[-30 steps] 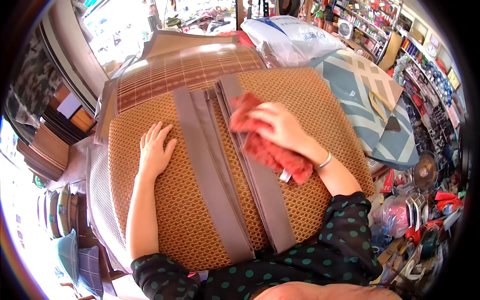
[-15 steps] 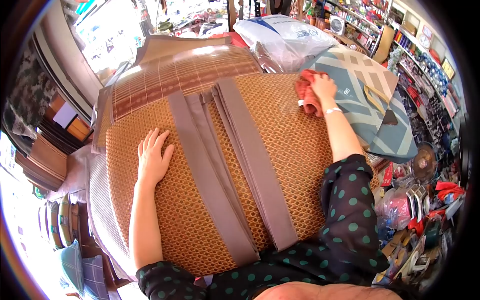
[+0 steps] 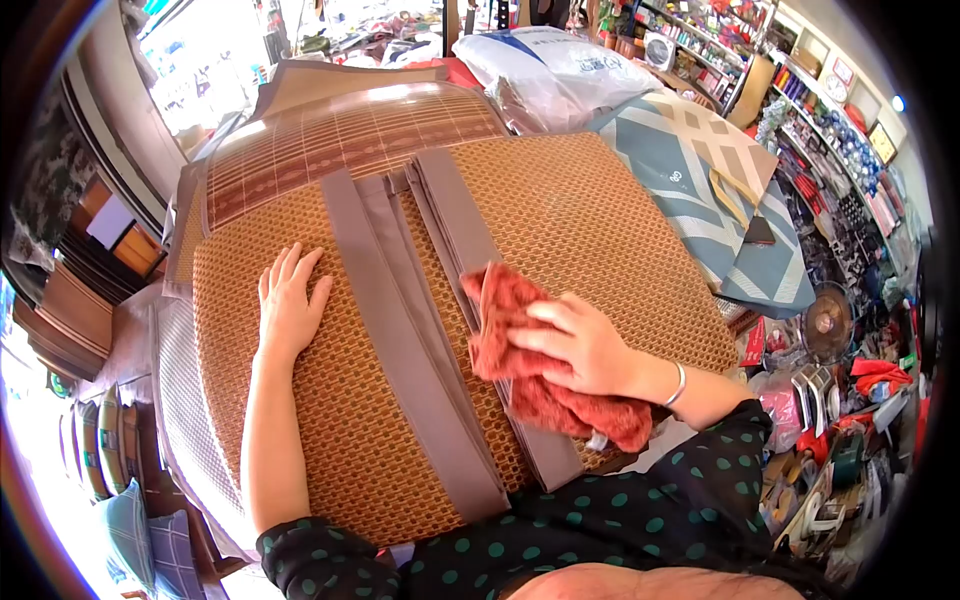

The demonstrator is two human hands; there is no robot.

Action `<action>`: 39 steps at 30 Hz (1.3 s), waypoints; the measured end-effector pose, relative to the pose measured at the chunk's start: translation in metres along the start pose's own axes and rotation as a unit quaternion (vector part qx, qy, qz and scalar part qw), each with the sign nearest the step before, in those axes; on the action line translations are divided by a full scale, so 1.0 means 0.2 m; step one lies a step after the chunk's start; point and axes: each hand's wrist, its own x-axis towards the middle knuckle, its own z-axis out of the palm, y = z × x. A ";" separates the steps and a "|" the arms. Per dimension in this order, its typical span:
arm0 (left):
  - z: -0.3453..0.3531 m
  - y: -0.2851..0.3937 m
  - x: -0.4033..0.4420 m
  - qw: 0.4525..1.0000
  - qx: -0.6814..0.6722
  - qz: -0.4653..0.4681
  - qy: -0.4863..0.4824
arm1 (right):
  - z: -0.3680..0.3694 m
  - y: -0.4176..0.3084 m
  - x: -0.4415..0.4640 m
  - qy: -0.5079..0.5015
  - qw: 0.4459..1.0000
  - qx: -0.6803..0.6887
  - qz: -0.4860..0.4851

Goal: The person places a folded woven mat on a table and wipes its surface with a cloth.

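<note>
Cloth [image 3: 545, 402], red and bunched, is lying on the mat [image 3: 570, 230] directly beneath the right grip [image 3: 580, 345], which is clasping it with bent fingers, palm down. Part of it is covering one grey band [image 3: 460, 220], and a small pale tag [image 3: 597, 440] is showing on the side of that grip nearer the body. Well across from it, the left grip [image 3: 290, 305] is resting flat on the weave, fingers a little spread, holding nothing; the other band [image 3: 410, 340] is running between the two grips. Judging by this pose, the right is wiping and the left is steadying. Doing it well would mean spreading the bunched part flatter under the fingers, pressing evenly, and easing off at the band, where a folded edge could be catching. Gentle left-hand pressure should be stopping any sliding. Beyond the right grip, blue fabric [image 3: 665, 200] is lying past the mat's edge, so strokes that way should be stopping short.
</note>
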 end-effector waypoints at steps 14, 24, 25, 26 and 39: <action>0.01 -0.02 0.00 1.000 0.004 0.007 0.003 | -0.06 0.61 -0.33 0.070 0.941 -0.240 0.229; 0.03 -0.04 0.00 1.000 0.010 0.012 0.018 | -0.05 -0.09 -0.18 0.026 0.998 -0.034 0.045; 0.04 -0.05 0.00 1.000 0.007 0.012 0.009 | -0.06 0.04 -0.23 0.049 0.992 -0.082 0.084; 0.04 -0.06 0.01 1.000 0.010 0.020 0.015 | -0.05 0.20 -0.31 0.086 0.977 -0.132 0.146; 0.04 -0.05 0.01 0.999 0.010 0.019 0.029 | 0.07 -0.26 -0.03 -0.018 0.999 0.019 -0.045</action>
